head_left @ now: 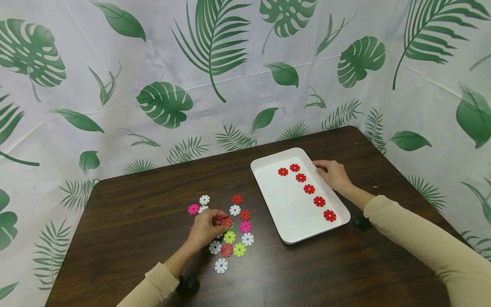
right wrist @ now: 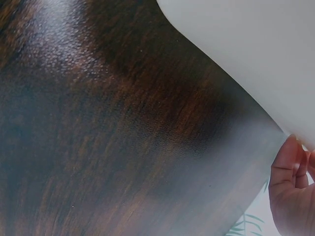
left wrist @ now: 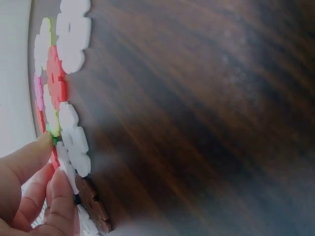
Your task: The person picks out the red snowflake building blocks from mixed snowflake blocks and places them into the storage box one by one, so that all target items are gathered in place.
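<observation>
Fingers (head_left: 217, 214) of the left hand (head_left: 205, 228) are curled and pinch a red disc (head_left: 227, 221) at the middle of the loose pile of discs (head_left: 230, 230), in the lower centre of the head view. The left wrist view shows the same: fingertips (left wrist: 47, 147) pressed on the edge of a red piece among white, yellow and pink ones. The right hand (head_left: 333, 174) rests on the far right rim of the white tray (head_left: 285, 213), with its fingers bent over the edge; in the right wrist view only a few fingertips (right wrist: 285, 162) show beside the tray wall.

I judge that the step in hand is picking one red disc out of the pile, while the other hand keeps the tray steady. Six red discs (head_left: 309, 189) already lie in the tray, in a curved line from its upper middle to its lower right. The next move probably calls for lifting the pinched disc free without dragging its neighbours, which touch and partly overlap it.

The discs are flat, thin plastic with notched, flower-like edges and a small hole in the middle. The tray is smooth, matte, rectangular with rounded corners and a low rim. The surface (head_left: 134, 230) is dark wood grain with a slight shine.
</observation>
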{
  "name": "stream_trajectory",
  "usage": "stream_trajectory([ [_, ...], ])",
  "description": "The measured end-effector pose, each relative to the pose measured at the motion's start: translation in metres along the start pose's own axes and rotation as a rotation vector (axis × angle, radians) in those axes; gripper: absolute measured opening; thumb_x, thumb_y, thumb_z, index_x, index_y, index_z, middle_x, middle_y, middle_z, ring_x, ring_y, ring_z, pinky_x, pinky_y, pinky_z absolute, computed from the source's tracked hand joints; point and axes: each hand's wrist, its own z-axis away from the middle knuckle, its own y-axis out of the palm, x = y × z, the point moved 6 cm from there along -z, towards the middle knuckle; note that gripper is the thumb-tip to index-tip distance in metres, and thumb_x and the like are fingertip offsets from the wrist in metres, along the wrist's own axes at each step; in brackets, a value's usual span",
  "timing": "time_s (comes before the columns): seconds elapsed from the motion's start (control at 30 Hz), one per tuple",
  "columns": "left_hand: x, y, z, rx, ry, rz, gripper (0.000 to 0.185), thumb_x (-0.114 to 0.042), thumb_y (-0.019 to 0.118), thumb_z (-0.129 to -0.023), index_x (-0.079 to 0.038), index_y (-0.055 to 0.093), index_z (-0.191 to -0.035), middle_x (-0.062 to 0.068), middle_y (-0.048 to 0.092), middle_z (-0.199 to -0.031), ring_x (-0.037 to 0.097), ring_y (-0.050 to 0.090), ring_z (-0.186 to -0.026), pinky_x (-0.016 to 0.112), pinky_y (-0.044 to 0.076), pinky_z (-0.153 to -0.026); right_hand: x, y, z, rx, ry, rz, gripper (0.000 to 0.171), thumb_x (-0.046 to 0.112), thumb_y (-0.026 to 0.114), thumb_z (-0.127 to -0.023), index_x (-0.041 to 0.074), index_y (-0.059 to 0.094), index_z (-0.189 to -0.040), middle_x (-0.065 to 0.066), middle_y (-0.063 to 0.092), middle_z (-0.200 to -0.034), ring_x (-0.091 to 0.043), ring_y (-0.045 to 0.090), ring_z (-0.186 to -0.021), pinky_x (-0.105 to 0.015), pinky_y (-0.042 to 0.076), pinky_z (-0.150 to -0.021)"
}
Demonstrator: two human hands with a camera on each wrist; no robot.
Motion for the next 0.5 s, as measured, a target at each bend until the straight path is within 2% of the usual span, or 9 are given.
stream_trajectory([
  [0.5,-0.0016,0.0003,0.0013,-0.008,-0.008,0.020,0.025,-0.002,0.082,-0.068,-0.002,0.068,-0.088,0.007,0.068,-0.081,0.017,0.064,-0.073,0.023,0.054,-0.063,0.0012,-0.0006,0.0009,0.004,0.013,-0.005,0.036,0.007,0.052,-0.096,-0.002,0.052,-0.131,-0.028,0.055,-0.125,-0.036,0.061,-0.092,-0.045,0.055,-0.079],
])
